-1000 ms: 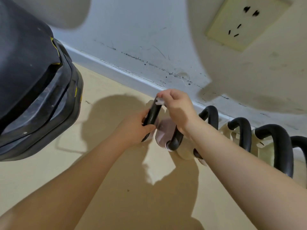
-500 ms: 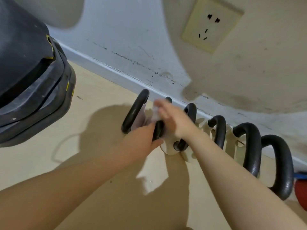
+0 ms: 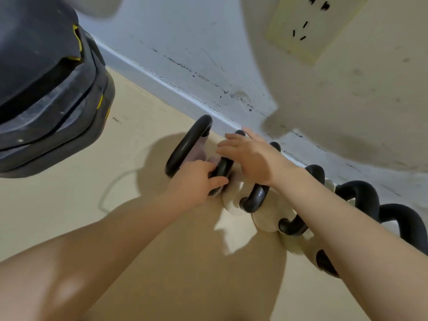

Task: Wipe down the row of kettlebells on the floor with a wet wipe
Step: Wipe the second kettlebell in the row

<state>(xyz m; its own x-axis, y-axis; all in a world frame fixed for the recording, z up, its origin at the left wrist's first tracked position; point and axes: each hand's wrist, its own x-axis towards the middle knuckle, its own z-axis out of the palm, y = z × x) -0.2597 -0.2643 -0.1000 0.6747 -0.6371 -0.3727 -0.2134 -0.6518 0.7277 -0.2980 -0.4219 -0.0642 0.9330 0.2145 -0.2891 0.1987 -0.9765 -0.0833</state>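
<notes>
Kettlebells (image 3: 254, 200) with black handles and pale bodies stand in a row on the floor, running along the wall from the middle of the head view toward the lower right. The left hand (image 3: 196, 179) grips the black handle of the second kettlebell (image 3: 222, 167) from the left, thumb and fingers curled round it. The right hand (image 3: 250, 154) hovers over the same handle with fingers spread flat and straight; whether a wet wipe lies beneath it cannot be told. The right forearm crosses the row and hides parts of several bells. A large black object with yellow marks (image 3: 46, 84) fills the upper left. The floor (image 3: 115, 205) is tan and shadowed by the arms. The wall (image 3: 185, 42) is scuffed, with a baseboard (image 3: 162, 82) and a socket plate (image 3: 305, 26).
</notes>
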